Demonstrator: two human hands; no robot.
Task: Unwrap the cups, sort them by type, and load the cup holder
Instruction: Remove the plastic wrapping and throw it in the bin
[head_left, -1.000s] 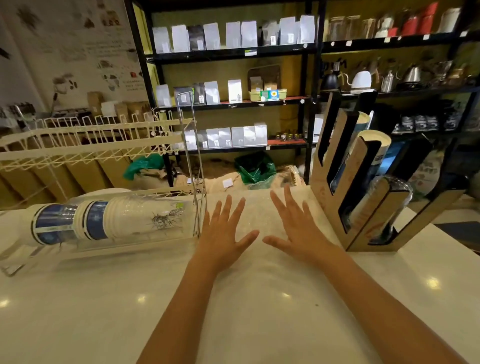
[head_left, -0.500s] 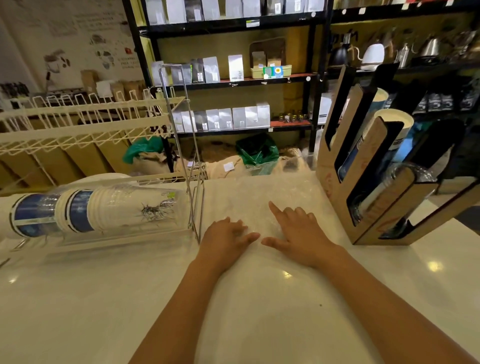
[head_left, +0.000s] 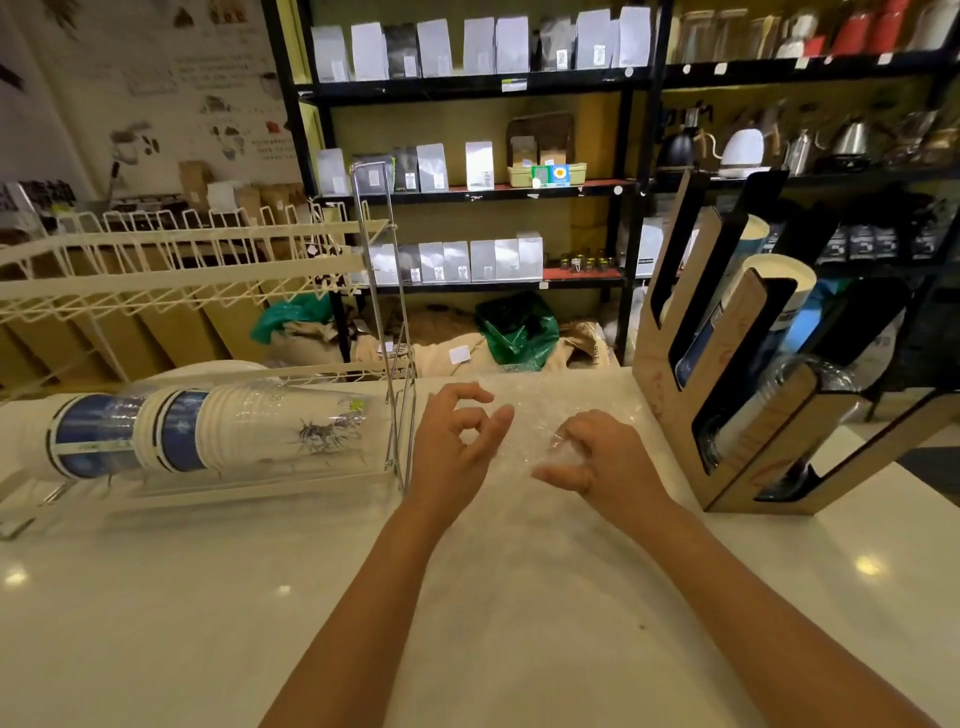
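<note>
A sheet of clear plastic wrap (head_left: 524, 415) lies crumpled on the white counter between my hands. My left hand (head_left: 457, 447) rests on its left part with fingers curled into a pinch. My right hand (head_left: 605, 460) is closed around a bunched piece of the wrap. A long sleeve of stacked cups (head_left: 208, 434), white paper ones with blue bands and clear ones, lies on its side to the left, still in clear film. The wooden cup holder (head_left: 763, 415) stands to the right, with paper cups and clear cups in its slanted slots.
A cream wire rack (head_left: 182, 270) stands over the sleeve of cups, its metal end frame (head_left: 395, 364) just left of my left hand. Black shelves with bags, kettles and jars fill the background. Sacks and green bags sit on the floor behind the counter.
Both hands went from flat and spread on the wrap to curled, bunching the plastic under the fingers. The view has tilted slightly up again.
</note>
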